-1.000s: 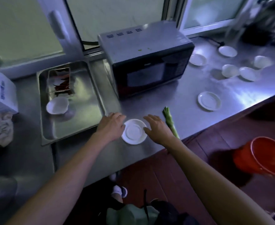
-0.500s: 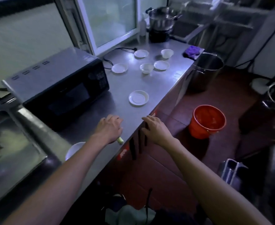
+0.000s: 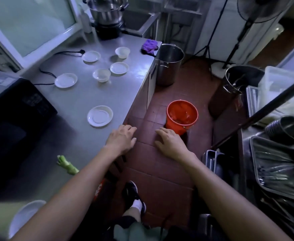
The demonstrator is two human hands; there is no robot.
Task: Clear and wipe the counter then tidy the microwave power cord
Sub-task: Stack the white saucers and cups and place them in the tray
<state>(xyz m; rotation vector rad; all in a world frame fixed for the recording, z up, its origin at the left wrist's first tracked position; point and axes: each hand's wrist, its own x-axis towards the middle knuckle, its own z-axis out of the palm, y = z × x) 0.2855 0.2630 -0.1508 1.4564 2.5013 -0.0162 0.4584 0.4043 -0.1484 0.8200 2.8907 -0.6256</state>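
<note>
So: left hand [image 3: 121,140] held loose, nothing gripped, over tabletop [image 3: 83,98] edge | right hand [image 3: 168,141] relaxed, nothing held, above floor | saucer [image 3: 100,116] near left hand

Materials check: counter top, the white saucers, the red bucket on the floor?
Counter: brushed stainless steel by its look, grey with soft smeared reflections. White saucers: glossy and opaque, probably ceramic or melamine; cannot tell which. Red bucket: likely plastic, uniformly saturated colour with a thin rim.
</note>
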